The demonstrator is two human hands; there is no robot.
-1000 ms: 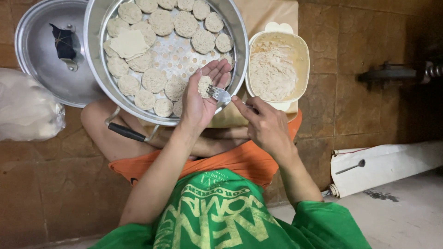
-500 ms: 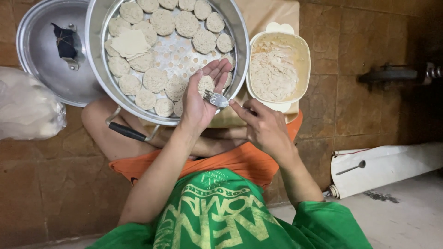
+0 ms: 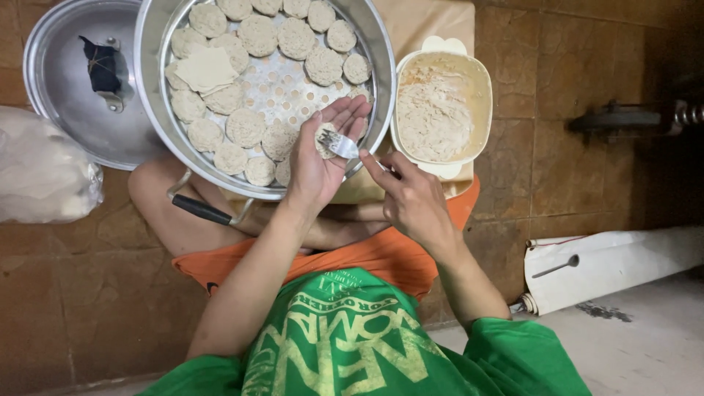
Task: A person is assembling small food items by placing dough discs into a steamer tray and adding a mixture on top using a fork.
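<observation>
The left hand (image 3: pixel 317 165) lies open over the steamer pan's near rim (image 3: pixel 220 180), cupping a dumpling wrapper (image 3: pixel 323 139). The right hand (image 3: pixel 414 202) grips a fork (image 3: pixel 339 145) on it, beside the filling tub (image 3: pixel 442 103).

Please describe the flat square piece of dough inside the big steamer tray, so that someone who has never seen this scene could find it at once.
Find the large round metal steamer tray with a perforated floor, above the person's left hand. Look at its left side, among the round filled dumplings. The square wrapper lies on top of them; it alone is flat, smooth, pale and has corners.
</observation>
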